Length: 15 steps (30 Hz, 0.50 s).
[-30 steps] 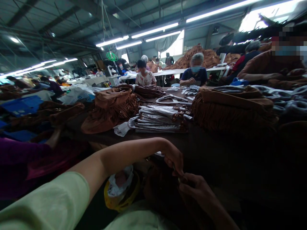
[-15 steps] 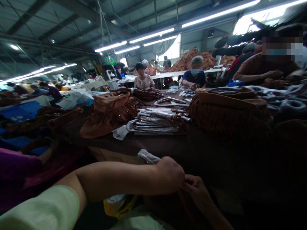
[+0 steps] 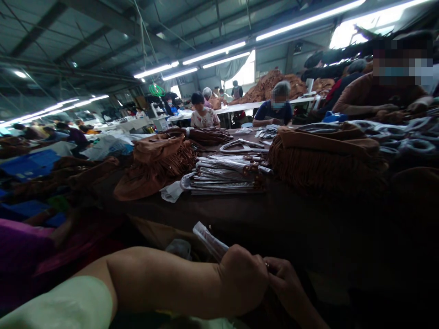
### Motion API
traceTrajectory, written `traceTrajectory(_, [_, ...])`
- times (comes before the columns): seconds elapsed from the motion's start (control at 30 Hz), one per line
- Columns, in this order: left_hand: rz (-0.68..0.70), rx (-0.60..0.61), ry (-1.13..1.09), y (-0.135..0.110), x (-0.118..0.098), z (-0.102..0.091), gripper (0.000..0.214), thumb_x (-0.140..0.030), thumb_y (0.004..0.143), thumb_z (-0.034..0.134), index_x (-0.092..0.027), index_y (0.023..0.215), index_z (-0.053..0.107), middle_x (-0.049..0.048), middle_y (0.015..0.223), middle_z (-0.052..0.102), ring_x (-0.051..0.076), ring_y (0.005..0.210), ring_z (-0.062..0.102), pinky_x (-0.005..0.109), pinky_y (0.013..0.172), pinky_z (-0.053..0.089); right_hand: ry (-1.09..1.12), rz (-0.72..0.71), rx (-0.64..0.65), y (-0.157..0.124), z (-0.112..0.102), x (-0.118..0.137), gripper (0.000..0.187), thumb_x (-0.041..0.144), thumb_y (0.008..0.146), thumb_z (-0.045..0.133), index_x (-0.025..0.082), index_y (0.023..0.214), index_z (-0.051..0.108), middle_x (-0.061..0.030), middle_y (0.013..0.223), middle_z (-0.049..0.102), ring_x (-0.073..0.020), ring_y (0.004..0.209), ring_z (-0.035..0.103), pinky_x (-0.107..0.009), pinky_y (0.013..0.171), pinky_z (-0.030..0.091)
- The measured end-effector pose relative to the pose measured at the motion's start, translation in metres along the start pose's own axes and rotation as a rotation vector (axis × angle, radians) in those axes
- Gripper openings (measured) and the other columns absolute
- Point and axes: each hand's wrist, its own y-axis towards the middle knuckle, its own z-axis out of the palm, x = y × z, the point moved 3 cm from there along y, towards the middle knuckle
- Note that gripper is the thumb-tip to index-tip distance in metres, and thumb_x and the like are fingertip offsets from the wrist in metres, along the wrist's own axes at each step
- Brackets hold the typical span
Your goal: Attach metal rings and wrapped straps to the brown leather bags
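My left hand (image 3: 245, 276) is closed in a fist around a strap wrapped in white plastic (image 3: 210, 240), whose end sticks out to the upper left. Pressed against it, my right hand (image 3: 283, 276) is closed in a pinch. A tiny shiny metal piece (image 3: 267, 264) glints between the two hands. What the right fingers grip is hidden and dark. Beyond my hands, a stack of similar wrapped straps (image 3: 224, 178) with brown, metal-studded ends lies on the dark table (image 3: 219, 210).
Brown fringed pieces are piled left (image 3: 156, 167) and right (image 3: 325, 157) of the stack. Wrapped rings (image 3: 416, 146) lie at far right. Co-workers sit across the table, and one in a purple sleeve (image 3: 25, 246) is close on my left. Blue crates (image 3: 30, 164) stand beyond.
Both hands and the wrapped strap sit slightly lower in view, and the strap tilts more steeply. The co-worker in dark blue across the table has shifted posture.
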Motion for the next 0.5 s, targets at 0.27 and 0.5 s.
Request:
traceTrajectory(0.27, [-0.011, -0.148, -0.003, -0.001, 0.006, 0.032, 0.015, -0.020, 0.087, 0.046, -0.013, 0.083, 0.059, 0.0077, 0.074, 0.060, 0.020, 0.058, 0.059, 0.029, 0.047, 0.038, -0.047, 0.022, -0.048, -0.001, 0.002, -0.008, 0.038, 0.048, 0.074, 0.061, 0.017, 0.055, 0.048, 0.0032, 0.058, 0.039, -0.0120, 0.059, 0.035, -0.022, 0.051, 0.028])
traceTrajectory(0.5, [0.381, 0.032, -0.633, 0.007, 0.074, 0.019, 0.025, -0.040, 0.091, 0.051, -0.018, 0.090, 0.062, -0.0028, 0.072, 0.056, 0.009, 0.064, 0.051, 0.018, 0.056, 0.035, 0.011, -0.020, 0.135, 0.001, -0.006, -0.004, 0.033, 0.041, 0.075, 0.066, 0.017, 0.060, 0.050, 0.0040, 0.064, 0.037, -0.0110, 0.061, 0.034, -0.023, 0.054, 0.028])
